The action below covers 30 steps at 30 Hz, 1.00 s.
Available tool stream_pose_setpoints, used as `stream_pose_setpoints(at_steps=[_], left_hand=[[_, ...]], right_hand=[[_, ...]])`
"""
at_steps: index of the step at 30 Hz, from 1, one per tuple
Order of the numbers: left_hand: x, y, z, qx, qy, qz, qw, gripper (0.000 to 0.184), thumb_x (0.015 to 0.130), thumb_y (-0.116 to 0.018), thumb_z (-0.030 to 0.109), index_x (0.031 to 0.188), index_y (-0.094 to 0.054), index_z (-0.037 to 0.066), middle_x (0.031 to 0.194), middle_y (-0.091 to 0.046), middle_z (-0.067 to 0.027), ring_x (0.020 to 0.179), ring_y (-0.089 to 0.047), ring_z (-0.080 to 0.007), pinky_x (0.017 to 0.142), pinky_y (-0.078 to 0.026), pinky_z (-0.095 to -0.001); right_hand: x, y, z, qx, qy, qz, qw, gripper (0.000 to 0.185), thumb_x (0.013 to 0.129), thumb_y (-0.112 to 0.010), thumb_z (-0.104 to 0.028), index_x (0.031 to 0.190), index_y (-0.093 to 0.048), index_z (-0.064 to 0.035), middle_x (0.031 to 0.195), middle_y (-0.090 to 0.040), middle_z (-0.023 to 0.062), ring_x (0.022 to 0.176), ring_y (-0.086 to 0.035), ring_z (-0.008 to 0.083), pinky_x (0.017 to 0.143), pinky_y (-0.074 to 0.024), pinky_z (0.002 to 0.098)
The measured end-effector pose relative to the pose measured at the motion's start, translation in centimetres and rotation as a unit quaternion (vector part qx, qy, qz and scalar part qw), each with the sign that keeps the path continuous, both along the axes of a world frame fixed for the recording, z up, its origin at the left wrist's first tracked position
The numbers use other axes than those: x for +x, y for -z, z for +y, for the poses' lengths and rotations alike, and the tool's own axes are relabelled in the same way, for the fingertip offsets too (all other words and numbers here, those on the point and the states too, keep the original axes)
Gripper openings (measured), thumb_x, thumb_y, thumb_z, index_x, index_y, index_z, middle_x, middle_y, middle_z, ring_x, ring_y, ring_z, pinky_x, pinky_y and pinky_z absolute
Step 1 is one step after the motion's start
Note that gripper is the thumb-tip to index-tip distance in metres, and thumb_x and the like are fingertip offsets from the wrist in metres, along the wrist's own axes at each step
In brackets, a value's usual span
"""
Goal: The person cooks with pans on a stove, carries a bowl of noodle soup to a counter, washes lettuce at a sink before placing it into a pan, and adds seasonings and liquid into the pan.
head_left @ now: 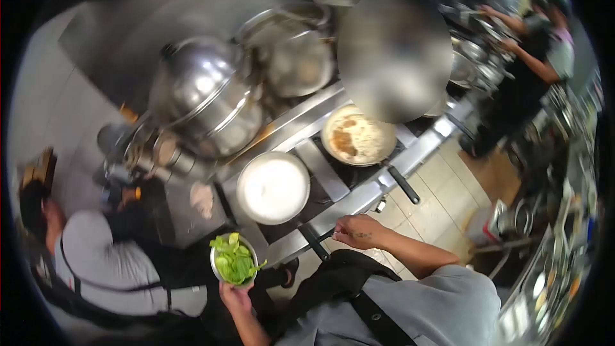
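My left hand (236,293) grips a round bowl (214,265) from below and the side. Cut green leaves (234,260) fill the bowl, some sticking out past its rim. Fingers drawn together, my right hand (356,231) is over the stove's front edge; whether anything small is in it cannot be made out. Close by on its left is the black handle (314,242) of a pan of white liquid (273,187), apart from the fingers. Farther back on the stove is a second pan (360,136) holding a pale, creamy food with brown patches.
A large domed steel pot (206,93) and another big pot (296,64) stand behind the pans. The second pan's handle (403,184) juts over the stove edge. One person (112,259) is at the left, another (525,67) at the upper right. A blurred disc covers part of the stove.
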<state>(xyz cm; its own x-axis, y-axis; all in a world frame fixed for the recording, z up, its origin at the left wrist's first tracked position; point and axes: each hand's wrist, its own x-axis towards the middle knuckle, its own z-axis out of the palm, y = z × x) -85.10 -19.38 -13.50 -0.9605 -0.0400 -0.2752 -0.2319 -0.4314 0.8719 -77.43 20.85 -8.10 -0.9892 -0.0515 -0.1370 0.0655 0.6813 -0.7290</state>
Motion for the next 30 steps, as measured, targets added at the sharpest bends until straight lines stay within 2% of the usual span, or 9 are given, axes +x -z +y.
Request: stream_pose_setpoints(at_steps=[5, 8, 12, 14, 20, 23, 24, 26, 30], left_hand=[[1.0, -0.9, 1.3, -0.002, 0.021, -0.007, 1.0, 0.045, 0.075, -0.05, 0.015, 0.116, -0.053, -0.002, 0.11, -0.061, -0.0184, 0.085, -0.066, -0.0319, 0.053, -0.06, -0.0396], [2.3, -2.4, 2.9, 0.011, 0.023, 0.005, 1.0, 0.048, 0.074, -0.051, 0.014, 0.119, -0.05, -0.003, 0.107, -0.06, -0.0193, 0.085, -0.066, -0.0315, 0.052, -0.06, -0.0391], [4.1, -0.4, 3.4, 0.052, 0.056, -0.004, 0.997, 0.047, 0.074, -0.051, 0.012, 0.118, -0.049, -0.005, 0.105, -0.06, -0.0203, 0.081, -0.066, -0.0317, 0.051, -0.059, -0.0404], [4.8, 0.6, 3.7, 0.07, 0.063, -0.011, 0.996, 0.05, 0.072, -0.05, 0.009, 0.119, -0.047, -0.005, 0.106, -0.059, -0.0202, 0.081, -0.065, -0.0318, 0.051, -0.06, -0.0419], [7.9, -2.5, 6.5, 0.056, 0.093, -0.021, 0.994, 0.049, 0.071, -0.047, 0.006, 0.119, -0.046, -0.006, 0.104, -0.058, -0.0197, 0.08, -0.065, -0.0308, 0.052, -0.06, -0.0416], [8.0, -2.8, 8.9, 0.028, 0.096, -0.019, 0.995, 0.049, 0.071, -0.047, 0.007, 0.119, -0.046, -0.006, 0.105, -0.058, -0.0201, 0.08, -0.065, -0.0306, 0.051, -0.06, -0.0411], [8.2, -3.6, 10.4, 0.028, 0.103, -0.01, 0.994, 0.05, 0.071, -0.047, 0.007, 0.119, -0.046, -0.006, 0.106, -0.058, -0.0201, 0.082, -0.065, -0.0305, 0.053, -0.06, -0.0411], [7.6, -3.4, 13.0, 0.023, 0.109, -0.009, 0.994, 0.05, 0.072, -0.047, 0.008, 0.12, -0.046, -0.005, 0.109, -0.057, -0.0196, 0.089, -0.064, -0.0309, 0.064, -0.059, -0.0416], [7.4, -4.5, 22.3, -0.002, 0.11, 0.005, 0.994, 0.05, 0.071, -0.048, 0.007, 0.12, -0.047, -0.005, 0.113, -0.055, -0.0197, 0.097, -0.061, -0.032, 0.075, -0.057, -0.0429]], right_hand=[[4.5, 2.9, 1.5, 0.162, 0.0, -0.05, 0.985, 0.047, 0.09, -0.049, -0.041, 0.077, -0.067, -0.0002, 0.072, -0.063, 0.0213, 0.072, -0.063, 0.0387, 0.069, -0.0498, 0.0466], [7.6, 9.3, 2.3, 0.096, -0.069, -0.332, 0.936, 0.042, 0.089, -0.052, -0.039, 0.084, -0.068, -0.0007, 0.076, -0.066, 0.0166, 0.073, -0.066, 0.0307, 0.068, -0.0534, 0.0425], [22.2, 32.2, 9.0, -0.007, 0.013, -0.465, 0.885, 0.044, 0.091, -0.053, -0.042, 0.079, -0.067, -0.0021, 0.074, -0.068, 0.01, 0.064, -0.066, 0.0211, 0.061, -0.0559, 0.0382], [28.7, 27.8, 9.5, 0.035, 0.26, -0.522, 0.812, 0.018, 0.085, -0.057, -0.018, 0.085, -0.068, -0.0035, 0.074, -0.067, 0.0127, 0.066, -0.066, 0.0225, 0.06, -0.0541, 0.0374], [36.8, 26.8, 13.2, -0.056, 0.435, -0.506, 0.742, 0.025, 0.085, -0.064, -0.023, 0.072, -0.066, -0.0012, 0.064, -0.065, 0.0122, 0.064, -0.066, 0.0235, 0.059, -0.0542, 0.04], [31.9, 31.3, 17.8, -0.064, 0.265, -0.61, 0.744, 0.053, 0.084, -0.045, -0.005, 0.137, -0.041, -0.0057, 0.107, -0.064, 0.0179, 0.077, -0.066, 0.0285, 0.06, -0.0562, 0.0407], [30.9, 30.7, 19.1, -0.031, 0.137, -0.534, 0.834, 0.054, 0.085, -0.046, -0.011, 0.138, -0.038, -0.0062, 0.107, -0.064, 0.017, 0.077, -0.066, 0.0283, 0.063, -0.0564, 0.0416], [26.1, 28.3, 22.3, -0.097, 0.238, -0.595, 0.761, 0.049, 0.092, -0.047, -0.032, 0.135, -0.043, -0.009, 0.112, -0.061, 0.0184, 0.079, -0.065, 0.0282, 0.069, -0.0556, 0.0431], [25.4, 37.3, 37.0, -0.159, 0.263, -0.466, 0.829, 0.04, 0.094, -0.043, -0.035, 0.098, -0.064, -0.0007, 0.091, -0.068, 0.0119, 0.079, -0.066, 0.0209, 0.063, -0.0561, 0.042]])
